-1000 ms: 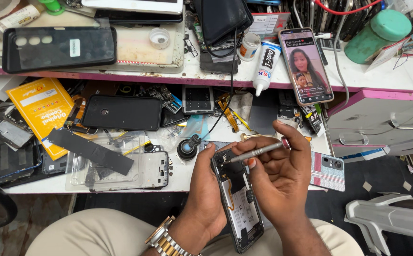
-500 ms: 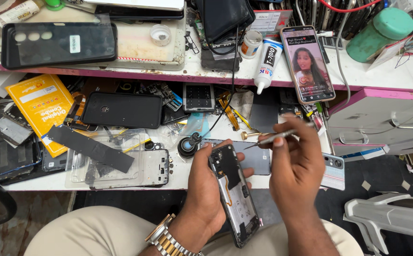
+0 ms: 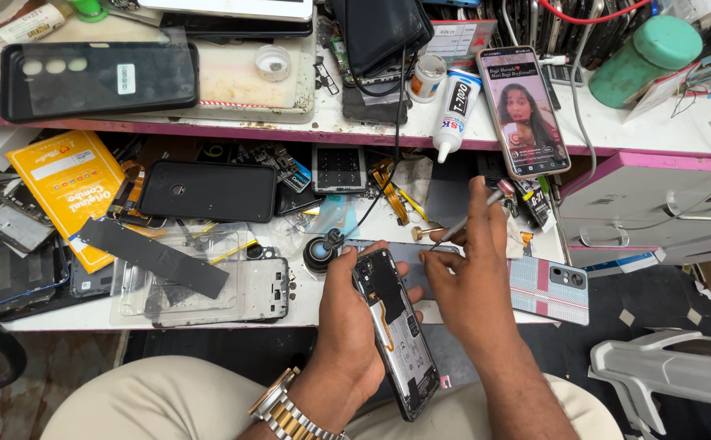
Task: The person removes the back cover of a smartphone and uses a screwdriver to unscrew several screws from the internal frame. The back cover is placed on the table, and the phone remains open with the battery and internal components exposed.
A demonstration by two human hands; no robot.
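Phone [image 3: 395,332]: back cover already off, board and battery exposed, over your lap at 6 o'clock of the counter [image 3: 323,305]. Left hand [image 3: 347,326] fingers wrap it; right hand [image 3: 471,277] fingers pinch a screwdriver [image 3: 461,224], tip off the phone. Internals not yet removed.

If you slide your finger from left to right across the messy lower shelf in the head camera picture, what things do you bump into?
Yellow packet → black back cover → left hand holding the opened phone → right hand holding a thin metal tool → striped phone back.
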